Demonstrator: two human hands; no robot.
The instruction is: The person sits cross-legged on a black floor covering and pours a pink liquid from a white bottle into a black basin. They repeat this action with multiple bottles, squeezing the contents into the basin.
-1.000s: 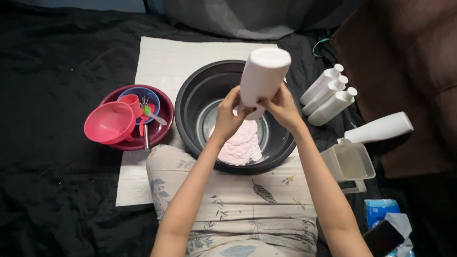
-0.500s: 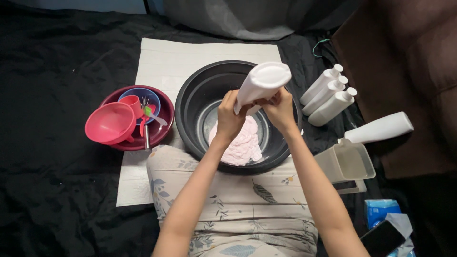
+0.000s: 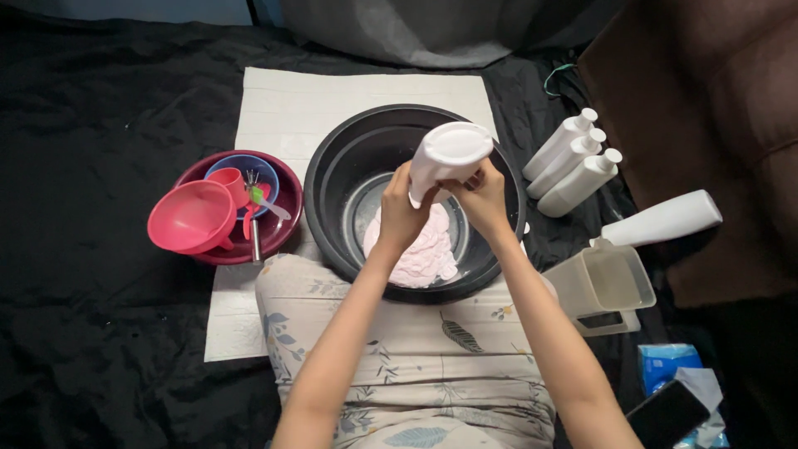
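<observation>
Both hands grip one white plastic bottle, turned upside down over a black basin. My left hand wraps the bottle's lower left side and my right hand holds its right side. The bottle's flat base faces up toward the camera. Below it, a pale pink ruffled mass lies on the basin's bottom.
A maroon bowl to the left holds a pink funnel, a blue cup and small tools. Three capped white bottles lie right of the basin. Another white bottle rests above a clear container. A phone is bottom right.
The upturned bottle has come down lower toward the basin, and both hands have dropped with it.
</observation>
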